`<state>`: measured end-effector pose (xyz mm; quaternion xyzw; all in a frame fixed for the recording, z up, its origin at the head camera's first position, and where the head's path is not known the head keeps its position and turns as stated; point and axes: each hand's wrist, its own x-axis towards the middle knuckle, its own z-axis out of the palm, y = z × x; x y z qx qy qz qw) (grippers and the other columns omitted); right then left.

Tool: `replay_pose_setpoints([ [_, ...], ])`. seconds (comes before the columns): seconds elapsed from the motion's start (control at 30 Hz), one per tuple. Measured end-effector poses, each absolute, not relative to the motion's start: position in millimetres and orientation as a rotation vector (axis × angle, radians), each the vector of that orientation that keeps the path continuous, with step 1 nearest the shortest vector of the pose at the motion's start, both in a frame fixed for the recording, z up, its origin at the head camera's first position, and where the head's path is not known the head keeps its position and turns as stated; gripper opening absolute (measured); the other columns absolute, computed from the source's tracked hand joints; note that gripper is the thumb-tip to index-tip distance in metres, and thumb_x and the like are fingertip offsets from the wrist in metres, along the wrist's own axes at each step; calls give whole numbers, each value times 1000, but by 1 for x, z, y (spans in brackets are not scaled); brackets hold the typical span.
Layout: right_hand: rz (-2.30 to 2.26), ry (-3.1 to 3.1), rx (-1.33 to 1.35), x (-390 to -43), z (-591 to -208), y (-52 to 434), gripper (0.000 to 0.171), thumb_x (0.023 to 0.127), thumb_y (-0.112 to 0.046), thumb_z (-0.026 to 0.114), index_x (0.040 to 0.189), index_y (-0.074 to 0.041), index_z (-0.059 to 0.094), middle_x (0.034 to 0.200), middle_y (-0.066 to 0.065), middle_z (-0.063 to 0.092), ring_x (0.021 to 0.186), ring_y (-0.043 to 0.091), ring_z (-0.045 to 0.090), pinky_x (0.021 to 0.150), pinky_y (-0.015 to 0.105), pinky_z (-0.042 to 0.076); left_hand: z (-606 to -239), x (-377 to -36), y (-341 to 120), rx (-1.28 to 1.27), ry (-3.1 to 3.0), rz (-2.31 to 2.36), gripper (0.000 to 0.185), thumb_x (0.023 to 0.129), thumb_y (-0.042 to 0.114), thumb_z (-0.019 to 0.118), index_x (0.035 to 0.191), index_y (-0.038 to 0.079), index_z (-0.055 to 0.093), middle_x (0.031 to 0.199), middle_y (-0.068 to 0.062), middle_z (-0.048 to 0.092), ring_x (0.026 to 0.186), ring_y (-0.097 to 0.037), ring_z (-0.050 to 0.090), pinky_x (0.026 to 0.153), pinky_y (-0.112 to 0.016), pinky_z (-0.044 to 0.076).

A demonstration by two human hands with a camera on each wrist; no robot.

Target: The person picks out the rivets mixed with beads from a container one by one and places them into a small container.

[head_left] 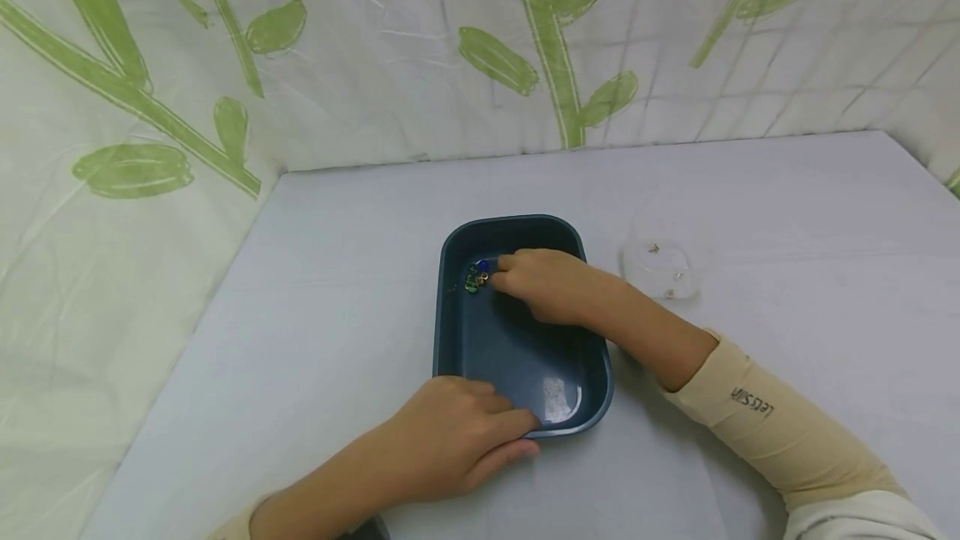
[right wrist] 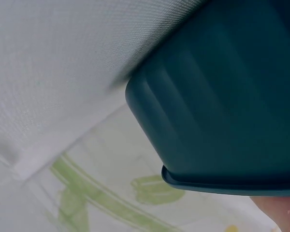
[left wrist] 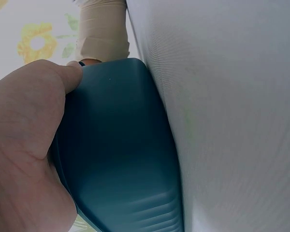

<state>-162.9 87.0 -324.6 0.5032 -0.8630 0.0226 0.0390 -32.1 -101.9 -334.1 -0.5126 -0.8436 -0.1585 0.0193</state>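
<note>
On the left, a pale curtain (head_left: 135, 107) printed with green stems and leaves hangs along the edge of a light grey table (head_left: 315, 273) and carries on behind it. Near the front of the table the left hand (head_left: 450, 440) grips the near left corner of a dark blue rectangular tray (head_left: 570, 373): its fingers are curled over the rim, and the left wrist view shows the thumb (left wrist: 70, 77) pressed against the tray's outer wall. The tray stands flat on the table, about in the middle of it. Inside the tray, close to the far left wall, lies a small cluster of beads (head_left: 476, 275), green and blue with a bit of gold, too small to tell more. The right hand (head_left: 551, 286) reaches into the tray from the right, its fingertips drawn together at the beads and touching them; whether it pinches any bead cannot be told. Its forearm wears a beige sleeve (head_left: 765, 423) with small dark lettering. To the right of the tray, apart from it, stands a small clear dish (head_left: 663, 269) with a few tiny gold pieces in it
</note>
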Motion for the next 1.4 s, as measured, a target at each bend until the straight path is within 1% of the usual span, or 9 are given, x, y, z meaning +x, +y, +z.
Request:
replay_pose_setpoints([
  [0.13,94,-2682,1540,-163,-324,87,24,85,13,67,98,-7,73,84,3,63,69,17,56,68,34,51,-334,-32,-102,-1589,-2627,-498,26,106,37,50,94,20,65,67,14,51,60,-1,42,55,-13,29],
  [0.23,118,-2685,1552,-163,-324,86,24,84,15,66,91,-8,73,80,1,61,65,14,52,64,33,49,-333,-32,-102,-1588,-2631,-495,26,106,37,50,94,20,65,67,14,50,60,-1,41,55,-13,28],
  [0.37,141,-2663,1561,-163,-325,86,26,84,15,66,85,-10,72,74,-1,57,58,12,41,56,30,43,-333,-32,-102,-1589,-2620,-491,26,106,37,50,94,20,65,67,14,51,60,-1,41,55,-13,28],
  [0.47,153,-2641,1558,-163,-325,85,25,85,14,66,83,-10,73,72,-1,56,56,11,36,53,28,40,-334,-32,-103,-1590,-2604,-486,26,106,38,50,93,20,65,67,13,52,60,-1,42,55,-14,29],
  [0.77,193,-2613,1570,-161,-324,84,24,85,14,65,82,-8,74,72,-1,57,56,11,40,53,28,41,-335,-32,-103,-1590,-2595,-492,27,106,38,49,92,20,64,67,13,51,60,-1,42,56,-14,29],
  [1.03,191,-2596,1597,-162,-323,85,24,86,13,65,78,-9,72,70,-2,51,57,11,37,55,28,39,-335,-32,-102,-1586,-2594,-499,27,106,38,50,92,20,64,66,13,49,60,-1,41,55,-13,29],
  [1.4,259,-2599,1635,-160,-317,89,25,85,13,67,77,-10,71,72,-2,51,61,12,46,60,27,44,-334,-32,-102,-1586,-2602,-504,28,106,38,49,94,20,65,66,13,51,60,-1,42,56,-13,29],
])
